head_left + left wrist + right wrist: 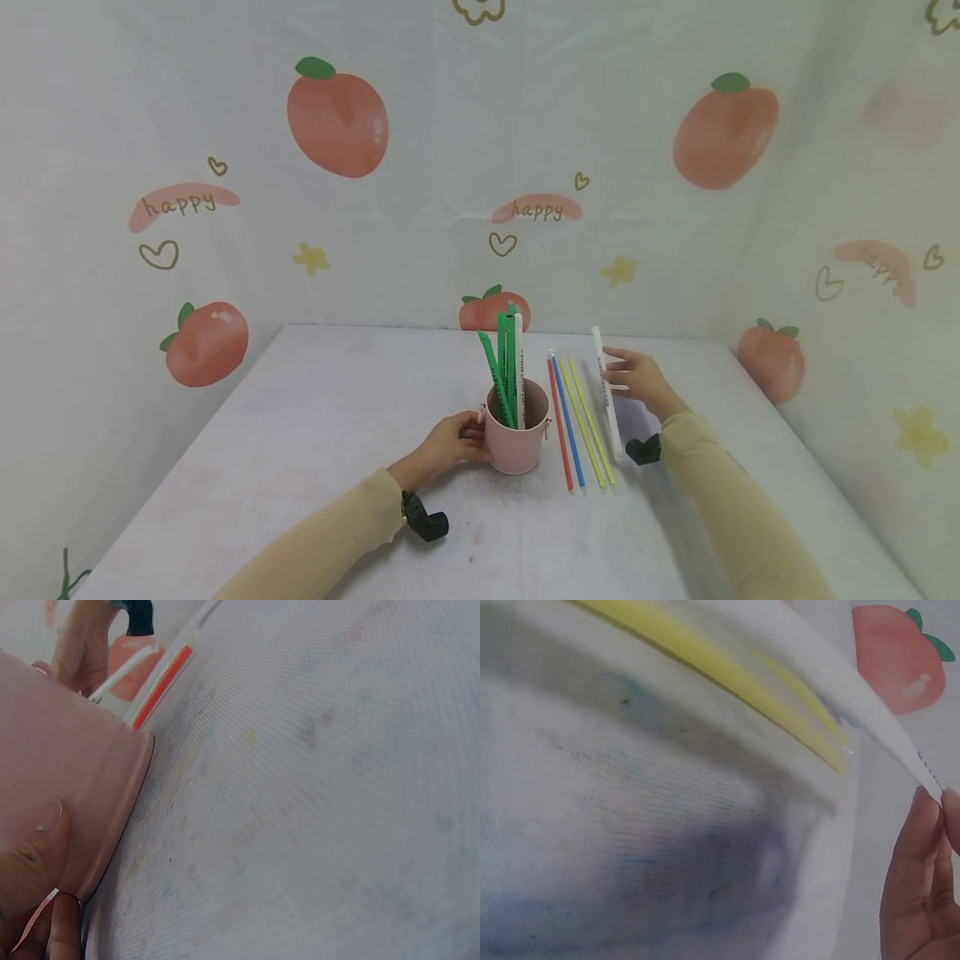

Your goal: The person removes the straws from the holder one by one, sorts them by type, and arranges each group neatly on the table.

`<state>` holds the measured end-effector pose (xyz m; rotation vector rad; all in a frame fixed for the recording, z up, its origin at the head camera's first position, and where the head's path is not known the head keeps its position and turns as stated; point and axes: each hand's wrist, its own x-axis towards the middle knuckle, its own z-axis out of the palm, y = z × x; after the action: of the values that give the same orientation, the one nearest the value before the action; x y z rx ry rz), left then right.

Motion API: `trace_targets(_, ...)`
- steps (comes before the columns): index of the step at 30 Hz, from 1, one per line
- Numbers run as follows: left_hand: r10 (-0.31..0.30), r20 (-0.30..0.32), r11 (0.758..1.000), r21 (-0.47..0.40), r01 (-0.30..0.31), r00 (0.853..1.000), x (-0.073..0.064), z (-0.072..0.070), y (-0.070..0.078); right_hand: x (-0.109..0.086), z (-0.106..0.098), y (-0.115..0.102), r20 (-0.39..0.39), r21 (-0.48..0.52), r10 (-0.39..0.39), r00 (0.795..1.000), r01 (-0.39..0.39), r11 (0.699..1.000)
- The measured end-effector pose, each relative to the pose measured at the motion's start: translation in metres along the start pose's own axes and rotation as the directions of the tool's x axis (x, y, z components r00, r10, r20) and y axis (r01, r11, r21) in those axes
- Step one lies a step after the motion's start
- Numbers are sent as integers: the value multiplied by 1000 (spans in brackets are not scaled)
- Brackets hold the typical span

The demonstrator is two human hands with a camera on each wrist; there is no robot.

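My left hand [446, 446] holds a small pink bucket [513, 452] by its left side, the thumb [49, 836] lying on the wall near the base in the left wrist view. Several green paper-wrapped straws [502, 354] and a white one [520, 367] stand in the bucket, leaning left or nearly upright. Over the table at the right, my right hand [637, 379] pinches a white paper-wrapped straw [611, 421] with printing on it. In the right wrist view this white straw [832, 679] runs slantwise above its shadow, its end between thumb and fingertips.
Between bucket and right hand lie a red straw [560, 429], a blue straw [568, 423] and two yellow straws [582, 425], side by side on the white table [360, 375]. A fruit-printed curtain [420, 167] hangs behind the table and along its sides.
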<state>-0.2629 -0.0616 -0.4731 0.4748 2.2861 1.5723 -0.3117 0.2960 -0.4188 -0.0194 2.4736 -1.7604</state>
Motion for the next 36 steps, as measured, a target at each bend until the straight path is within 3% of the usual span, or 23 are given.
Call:
trace_targets(12,7,-2,1000,-5,-7,1000,-2,-1,1,0,10,7,3,-68,150,989,-149,986)
trace_targets(22,11,-1,1000,-10,-11,1000,-3,-1,1,0,18,13,43,-97,164,986,-159,983)
trace_targets(36,9,6,1000,-6,-9,1000,0,0,-2,6,25,21,26,-139,230,973,-225,964)
